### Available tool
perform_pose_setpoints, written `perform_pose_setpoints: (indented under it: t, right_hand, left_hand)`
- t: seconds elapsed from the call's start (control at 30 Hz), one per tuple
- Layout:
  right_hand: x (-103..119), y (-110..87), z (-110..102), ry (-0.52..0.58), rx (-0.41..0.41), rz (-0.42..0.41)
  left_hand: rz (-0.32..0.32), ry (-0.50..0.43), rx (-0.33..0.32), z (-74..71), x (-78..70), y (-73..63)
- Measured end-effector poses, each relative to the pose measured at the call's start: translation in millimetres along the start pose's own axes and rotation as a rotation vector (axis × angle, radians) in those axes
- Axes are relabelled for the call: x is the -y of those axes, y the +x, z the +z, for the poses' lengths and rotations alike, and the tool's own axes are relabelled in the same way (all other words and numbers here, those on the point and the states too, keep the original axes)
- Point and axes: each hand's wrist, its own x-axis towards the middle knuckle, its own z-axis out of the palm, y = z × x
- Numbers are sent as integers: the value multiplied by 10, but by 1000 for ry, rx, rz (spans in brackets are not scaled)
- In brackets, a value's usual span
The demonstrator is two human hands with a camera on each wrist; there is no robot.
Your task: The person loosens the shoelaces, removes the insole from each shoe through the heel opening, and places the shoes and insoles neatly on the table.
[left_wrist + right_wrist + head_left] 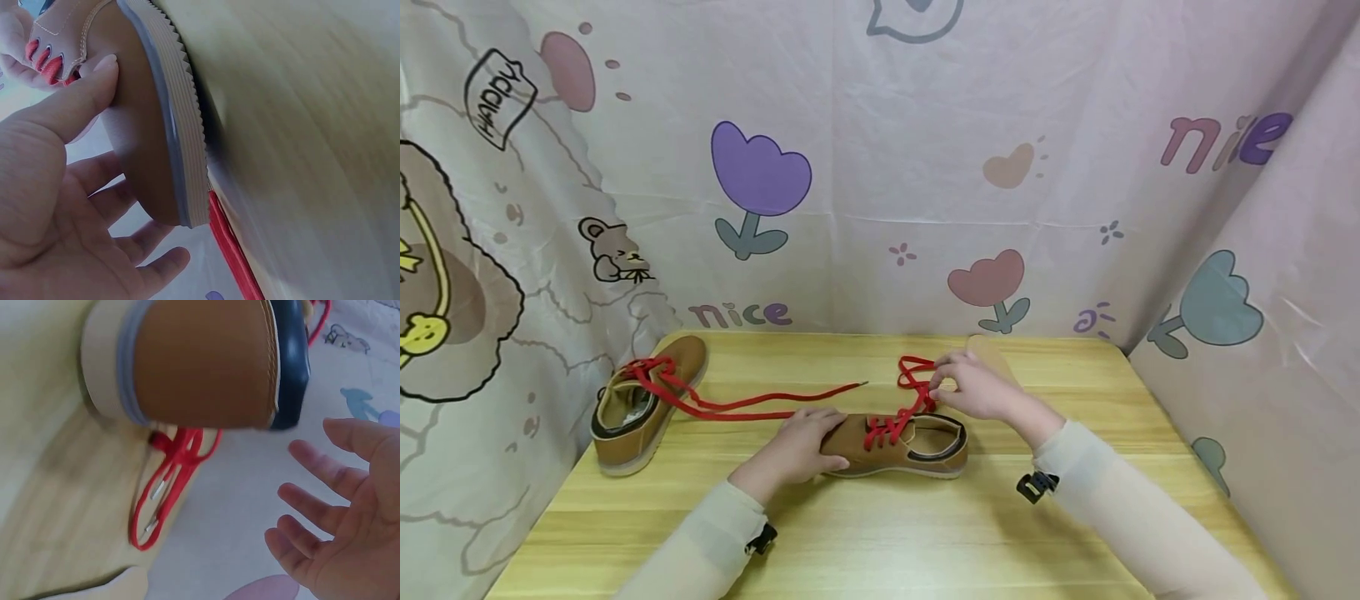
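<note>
A brown shoe (865, 442) with red laces lies sideways on the table, its toe pointing left. My left hand (801, 442) holds it by the toe, the thumb on the near side and the fingers round the far side; the left wrist view shows the thumb (94, 87) pressed on the upper. Behind the shoe, its loose red lace (917, 375) lies bunched, with metal tips visible in the right wrist view. Above that lace hovers my right hand (973, 387), its fingers (312, 506) slightly bent and apart, nothing between them in the right wrist view.
A second brown shoe (651, 408) stands at the table's left edge. Its long red laces (760, 406) stretch right, partly passing behind the left hand. A flat beige piece (991, 354) lies at the table's back edge. Printed curtains (850, 167) enclose the table's back and sides.
</note>
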Motion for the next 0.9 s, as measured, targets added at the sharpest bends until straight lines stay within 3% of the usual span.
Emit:
perform_pose_setpoints:
  t: [0.47, 0.9]
  right_hand:
    - [-29, -128, 278, -53, -29, -65]
    - [-30, -214, 337, -28, -46, -8]
  left_hand:
    - [0, -34, -13, 10, 14, -12]
    - [55, 10, -43, 10, 92, 41]
